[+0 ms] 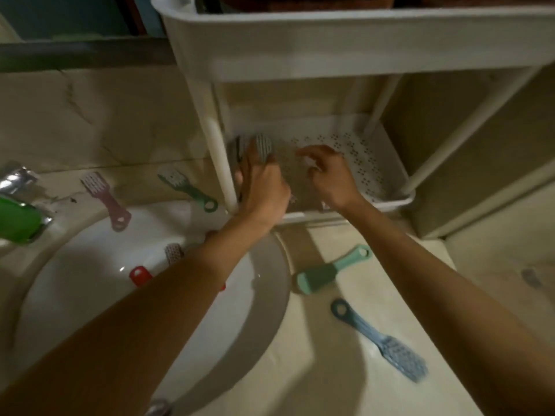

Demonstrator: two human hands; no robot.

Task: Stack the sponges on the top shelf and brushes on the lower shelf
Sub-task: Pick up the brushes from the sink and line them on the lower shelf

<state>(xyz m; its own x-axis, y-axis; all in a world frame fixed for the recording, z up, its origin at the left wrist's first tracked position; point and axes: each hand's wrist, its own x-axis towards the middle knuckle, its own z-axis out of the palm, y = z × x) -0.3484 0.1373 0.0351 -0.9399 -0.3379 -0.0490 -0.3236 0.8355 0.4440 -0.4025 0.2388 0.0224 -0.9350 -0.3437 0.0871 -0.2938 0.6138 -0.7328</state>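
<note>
Now the left hand (261,187) is clenched round grey-headed brushes (264,147); two heads poke up above its fingers at the left end of the lower shelf (387,163). The right hand (329,175) is beside it over the shelf floor, fingers bent, too blurred to tell if it holds anything. Five lie loose: pink brush (105,199), green brush (187,187), teal brush (330,271) and blue brush (378,337) on the counter (315,370), red brush (139,274) in the sink (75,265).

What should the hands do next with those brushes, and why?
Probably the left hand should let go of the grey brushes it grips: they already sit inside the lower shelf, at its left end. The right hand is blurred beside them, so I cannot tell if it holds anything. The mint brush and blue brush lie on the counter.
</note>
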